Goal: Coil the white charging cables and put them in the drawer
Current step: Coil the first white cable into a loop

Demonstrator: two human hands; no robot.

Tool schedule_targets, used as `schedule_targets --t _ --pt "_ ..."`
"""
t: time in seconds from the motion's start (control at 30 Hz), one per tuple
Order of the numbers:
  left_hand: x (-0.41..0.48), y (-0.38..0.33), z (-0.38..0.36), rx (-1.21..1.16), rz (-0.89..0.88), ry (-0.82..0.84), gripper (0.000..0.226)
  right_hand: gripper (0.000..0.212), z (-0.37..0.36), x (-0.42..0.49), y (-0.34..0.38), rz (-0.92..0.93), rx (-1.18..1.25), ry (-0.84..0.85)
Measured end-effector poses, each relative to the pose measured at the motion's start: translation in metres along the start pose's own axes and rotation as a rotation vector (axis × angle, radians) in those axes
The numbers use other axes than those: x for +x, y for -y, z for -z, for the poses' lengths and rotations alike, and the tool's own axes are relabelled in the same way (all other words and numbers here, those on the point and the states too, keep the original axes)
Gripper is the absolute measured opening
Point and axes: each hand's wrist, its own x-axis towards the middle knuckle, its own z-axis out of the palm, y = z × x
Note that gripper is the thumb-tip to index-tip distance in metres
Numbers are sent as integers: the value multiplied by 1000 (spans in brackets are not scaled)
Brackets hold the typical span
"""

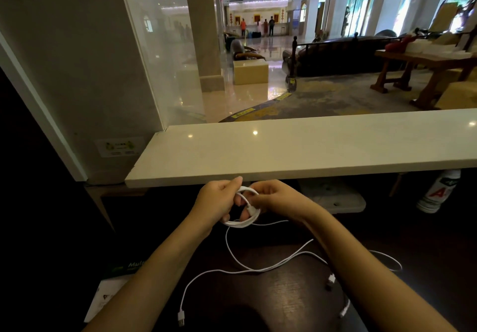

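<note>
A white charging cable point(244, 222) is partly wound into a small coil held between both hands, just under the white counter's front edge. My left hand point(219, 202) grips the coil's left side. My right hand point(273, 198) pinches the coil on its right. The cable's loose tail point(233, 254) hangs down from the coil onto the dark desk point(284, 303). More white cable point(291, 258) lies spread across the desk, with a USB plug point(181, 317) at the front left and other connectors point(331, 280) at the right. No drawer is in view.
A white counter slab point(296, 148) runs across above the hands. A paper package with green print point(111, 285) lies on the desk at front left. Under the counter sit a grey device point(333, 197) and a white bottle point(438, 192). Beyond is a hotel lobby.
</note>
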Motion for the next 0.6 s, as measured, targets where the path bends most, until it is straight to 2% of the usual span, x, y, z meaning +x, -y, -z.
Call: schedule_targets --t 0.07,0.17,0.27,0.33,0.43,0.5,0.6 --pt "-1 4 -3 61 -88 -37 46 17 6 -1 3 -12 -113 117" --pt "-1 5 -6 107 -128 38 43 7 4 -3 7 58 -346 180" --pt "1 3 -3 -126 -10 153 37 8 0 -2 6 185 -431 50" --pt "5 6 -1 -326 113 216 34 20 -4 -1 0 277 -453 -143" --pt "7 16 -3 -573 347 325 38 8 -11 1 -3 452 -269 -461" --pt "6 25 -5 -713 437 350 38 6 -9 3 -4 472 -327 -493" --pt "5 31 -3 -827 466 345 34 7 -3 0 -11 342 -378 -361"
